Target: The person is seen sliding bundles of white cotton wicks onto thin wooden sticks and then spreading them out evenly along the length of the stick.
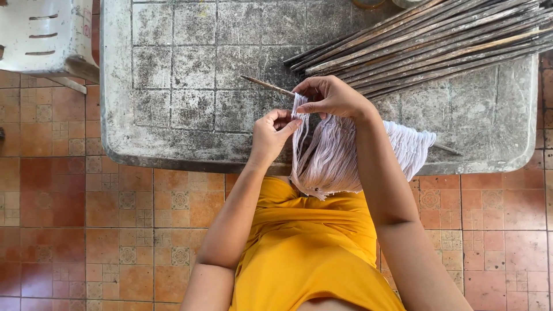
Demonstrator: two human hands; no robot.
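A hank of pale lilac-white thread [331, 161] hangs from a thin stick [266, 86] that lies across the worn grey table [173, 75] and drapes over the table's near edge toward my lap. My left hand [273, 133] pinches a few strands at the hank's left side. My right hand [330, 97] grips the top of the thread where it loops on the stick. More of the white thread [412, 147] spreads to the right behind my right forearm. I wear a yellow-orange garment [305, 247].
A bundle of long dark sticks [426, 40] lies across the table's far right. A white plastic chair [43, 34] stands at the top left. Orange patterned floor tiles [86, 219] surround the table.
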